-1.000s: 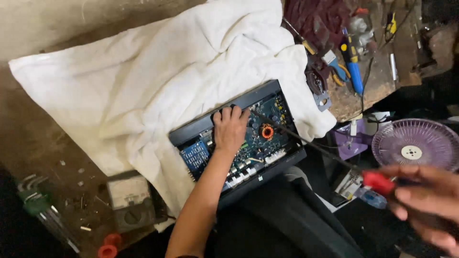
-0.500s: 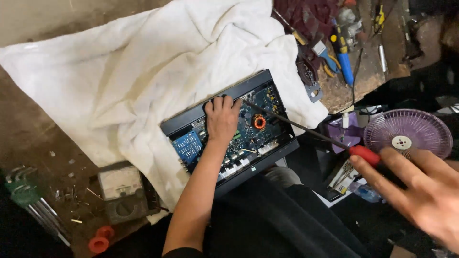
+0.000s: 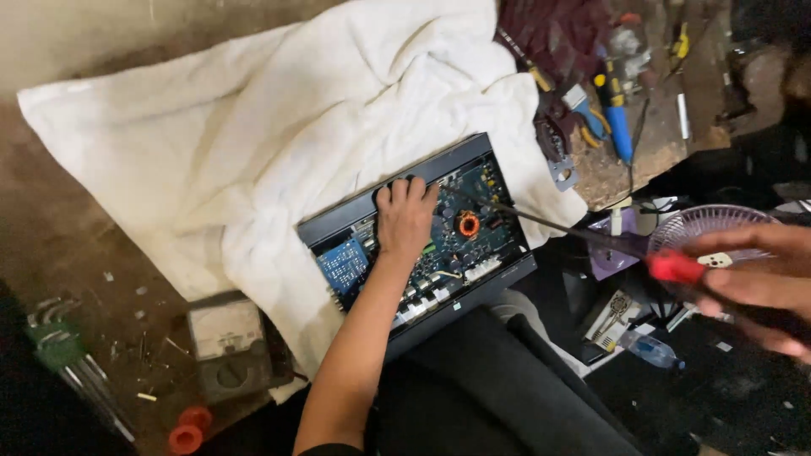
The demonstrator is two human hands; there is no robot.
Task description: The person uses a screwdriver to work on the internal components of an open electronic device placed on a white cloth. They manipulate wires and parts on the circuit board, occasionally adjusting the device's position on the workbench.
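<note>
Left hand rests flat, grasping nothing, on circuit board; right hand grips screwdriver.

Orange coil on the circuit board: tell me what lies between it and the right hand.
In the head view, the screwdriver's dark shaft spans from near the orange coil to its red handle in the right hand.

- Worn wooden workbench, brown and scuffed, strewn with small screws and scraps.
- Draped across most of it, a rumpled white cloth.
- Pale, stained wall along the far upper edge.
- Dim and dark toward the right and lower edges, past the bench's chipped corner.
- Lit softly from above, brightest on the cloth.
</note>
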